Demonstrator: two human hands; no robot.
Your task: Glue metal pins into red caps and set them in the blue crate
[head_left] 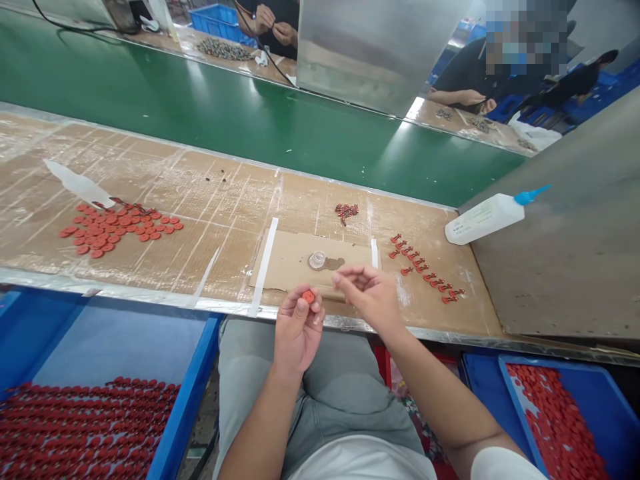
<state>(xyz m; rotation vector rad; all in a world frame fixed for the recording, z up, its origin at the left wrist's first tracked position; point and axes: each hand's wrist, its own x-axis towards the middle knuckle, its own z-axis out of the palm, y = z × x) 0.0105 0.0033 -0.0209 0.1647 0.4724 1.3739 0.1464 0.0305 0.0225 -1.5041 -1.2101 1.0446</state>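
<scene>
My left hand [299, 330] pinches a small round red plastic piece [309, 296] between thumb and fingers, just above the table's front edge. To its right, my right hand [370, 293] has thumb and index fingertips brought together; anything between them is too small to make out. Beyond both hands, a small clear cap [317, 260] sits on a cardboard sheet [285, 257], with a dark wet stain beside it. Right of the sheet lie rows of red parts with dark stems [425, 267]. A small heap of similar parts [347, 212] lies behind the sheet.
Loose red discs [100, 230] lie at left by a white plastic strip [77, 183]. A white bottle with blue nozzle [485, 219] leans at right near a metal panel [570, 220]. Blue trays [185, 393] flank my lap. Across the green belt [200, 100], other people handle small parts.
</scene>
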